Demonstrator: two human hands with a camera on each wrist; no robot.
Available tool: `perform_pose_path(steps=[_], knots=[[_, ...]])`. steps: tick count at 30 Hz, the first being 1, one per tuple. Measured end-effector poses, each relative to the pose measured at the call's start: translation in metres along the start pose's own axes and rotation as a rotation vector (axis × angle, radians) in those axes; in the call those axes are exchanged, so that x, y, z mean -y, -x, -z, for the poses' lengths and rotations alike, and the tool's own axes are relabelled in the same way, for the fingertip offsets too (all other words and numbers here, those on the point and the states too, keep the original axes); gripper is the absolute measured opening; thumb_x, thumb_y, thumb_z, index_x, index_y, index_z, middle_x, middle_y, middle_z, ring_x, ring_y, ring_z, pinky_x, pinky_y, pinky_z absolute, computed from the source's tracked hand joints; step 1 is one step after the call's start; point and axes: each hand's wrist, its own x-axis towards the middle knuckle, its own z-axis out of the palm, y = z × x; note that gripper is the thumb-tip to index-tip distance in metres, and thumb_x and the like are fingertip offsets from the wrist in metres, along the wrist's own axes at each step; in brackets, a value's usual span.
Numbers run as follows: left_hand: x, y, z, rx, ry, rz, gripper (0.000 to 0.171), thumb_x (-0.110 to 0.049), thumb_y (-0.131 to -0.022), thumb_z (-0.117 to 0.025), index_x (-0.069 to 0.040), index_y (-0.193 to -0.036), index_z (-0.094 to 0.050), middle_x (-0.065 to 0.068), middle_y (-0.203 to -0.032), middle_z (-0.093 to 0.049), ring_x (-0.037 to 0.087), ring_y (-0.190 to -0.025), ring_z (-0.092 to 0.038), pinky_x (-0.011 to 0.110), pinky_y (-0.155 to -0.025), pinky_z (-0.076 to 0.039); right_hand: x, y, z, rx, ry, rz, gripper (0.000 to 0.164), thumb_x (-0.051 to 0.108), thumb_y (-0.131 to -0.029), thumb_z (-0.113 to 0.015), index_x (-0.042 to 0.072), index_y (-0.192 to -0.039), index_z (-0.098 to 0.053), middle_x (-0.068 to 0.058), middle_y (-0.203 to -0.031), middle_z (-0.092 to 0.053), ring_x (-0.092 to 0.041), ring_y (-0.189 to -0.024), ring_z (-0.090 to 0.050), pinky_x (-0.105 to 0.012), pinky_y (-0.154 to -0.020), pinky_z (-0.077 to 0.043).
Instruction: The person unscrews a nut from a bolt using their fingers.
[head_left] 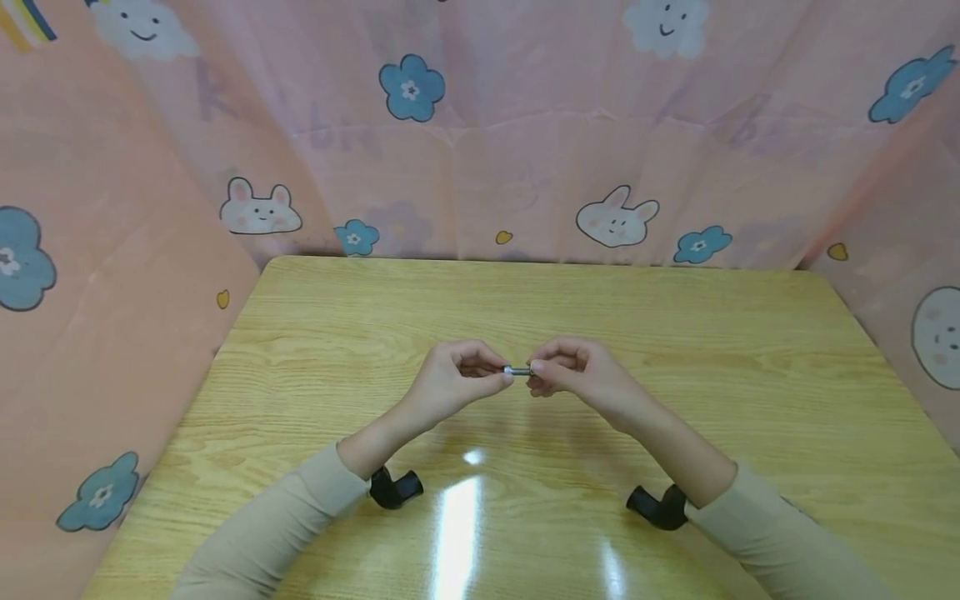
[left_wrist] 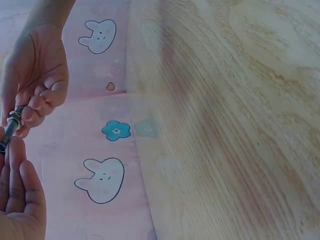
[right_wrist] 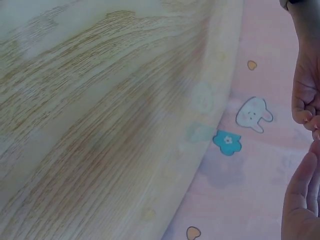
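Note:
A small metal bolt (head_left: 519, 371) is held level above the table, between the two hands. My left hand (head_left: 448, 382) pinches its head end between thumb and fingers. At the other end, the thumb and fingers of my right hand (head_left: 588, 379) pinch a nut (left_wrist: 15, 118) that sits on the thread near the tip. Bare thread shows between the two grips in the left wrist view. In the right wrist view, both hands stand at the right edge and the bolt cannot be made out.
Below the hands lies a wood-grain table (head_left: 360, 317) with bright reflections near its front. A pink printed curtain (head_left: 480, 167) hangs along the back and both sides. Black wrist-worn devices (head_left: 395, 489) protrude near each sleeve cuff.

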Motion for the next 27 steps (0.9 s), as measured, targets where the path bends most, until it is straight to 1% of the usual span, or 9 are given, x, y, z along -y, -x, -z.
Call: perform_pose_path(steps=[2, 4, 7, 11, 14, 17, 21, 24, 27], knots=[[0.0, 0.0, 0.0, 0.001, 0.001, -0.002, 0.01, -0.002, -0.084, -0.066, 0.003, -0.093, -0.067, 0.009, -0.089, -0.067, 0.013, -0.075, -0.063, 0.031, -0.07, -0.053, 0.0, 0.001, 0.0, -0.019, 0.004, 0.003, 0.025, 0.012, -0.09, -0.062, -0.008, -0.104, -0.058, -0.007, -0.088, -0.066, -0.018, -0.081, -0.065, -0.036, -0.079, -0.053], [0.0, 0.0, 0.001, 0.005, 0.002, -0.006, 0.011, -0.002, -0.084, -0.066, 0.004, -0.093, -0.067, 0.01, -0.089, -0.067, 0.013, -0.076, -0.063, 0.031, -0.07, -0.053, 0.0, 0.001, 0.0, -0.025, 0.003, 0.021, 0.024, 0.008, -0.087, -0.066, -0.008, -0.103, -0.058, -0.008, -0.092, -0.064, -0.017, -0.082, -0.064, -0.034, -0.078, -0.053], [0.0, 0.0, 0.001, 0.005, 0.004, -0.005, 0.012, -0.002, -0.084, -0.066, 0.004, -0.094, -0.067, 0.01, -0.089, -0.067, 0.013, -0.076, -0.063, 0.03, -0.07, -0.053, 0.001, 0.002, 0.0, -0.015, 0.012, 0.046, 0.031, 0.005, -0.083, -0.069, -0.004, -0.11, -0.057, -0.011, -0.099, -0.062, -0.019, -0.087, -0.063, -0.032, -0.078, -0.053], [-0.002, 0.001, 0.001, 0.005, 0.008, 0.001, 0.012, -0.003, -0.084, -0.066, 0.004, -0.094, -0.067, 0.009, -0.089, -0.067, 0.013, -0.076, -0.063, 0.03, -0.07, -0.053, 0.003, 0.001, 0.001, 0.006, 0.017, 0.033, 0.033, 0.01, -0.088, -0.065, -0.003, -0.116, -0.055, -0.016, -0.1, -0.064, -0.024, -0.089, -0.065, -0.037, -0.079, -0.053], [-0.003, 0.001, 0.001, 0.003, 0.005, 0.004, 0.011, -0.003, -0.085, -0.066, 0.003, -0.094, -0.067, 0.009, -0.089, -0.067, 0.014, -0.076, -0.063, 0.03, -0.071, -0.053, 0.003, 0.001, 0.0, 0.003, 0.022, -0.002, 0.03, 0.014, -0.091, -0.061, -0.007, -0.112, -0.057, -0.014, -0.092, -0.067, -0.023, -0.084, -0.066, -0.039, -0.08, -0.053], [-0.003, 0.001, 0.001, 0.003, 0.001, -0.001, 0.01, -0.002, -0.084, -0.066, 0.004, -0.093, -0.067, 0.009, -0.089, -0.067, 0.015, -0.076, -0.063, 0.03, -0.07, -0.053, 0.003, 0.001, 0.0, -0.011, 0.024, -0.007, 0.027, 0.011, -0.088, -0.065, -0.008, -0.106, -0.059, -0.009, -0.09, -0.067, -0.019, -0.081, -0.065, -0.036, -0.078, -0.053], [0.002, 0.0, 0.001, 0.003, 0.016, -0.004, 0.011, -0.001, -0.084, -0.066, 0.005, -0.093, -0.067, 0.01, -0.088, -0.067, 0.015, -0.076, -0.063, 0.03, -0.07, -0.053, 0.003, 0.003, -0.001, -0.004, 0.013, 0.051, 0.03, 0.004, -0.082, -0.069, -0.007, -0.108, -0.058, -0.009, -0.1, -0.062, -0.018, -0.088, -0.063, -0.033, -0.077, -0.053], [0.012, -0.002, 0.001, -0.001, 0.031, 0.004, 0.012, -0.002, -0.084, -0.067, 0.003, -0.094, -0.068, 0.009, -0.088, -0.068, 0.015, -0.076, -0.064, 0.03, -0.069, -0.053, 0.002, 0.002, -0.001, 0.007, 0.013, 0.066, 0.032, 0.008, -0.085, -0.067, -0.006, -0.113, -0.056, -0.012, -0.102, -0.062, -0.02, -0.09, -0.064, -0.034, -0.079, -0.053], [0.021, -0.004, 0.001, -0.003, 0.037, 0.002, 0.012, -0.006, -0.084, -0.068, 0.0, -0.094, -0.068, 0.008, -0.089, -0.068, 0.016, -0.076, -0.064, 0.031, -0.069, -0.053, 0.003, 0.002, -0.001, -0.004, 0.03, 0.031, 0.03, 0.015, -0.09, -0.063, -0.006, -0.111, -0.057, -0.011, -0.095, -0.066, -0.02, -0.085, -0.065, -0.036, -0.079, -0.052]])
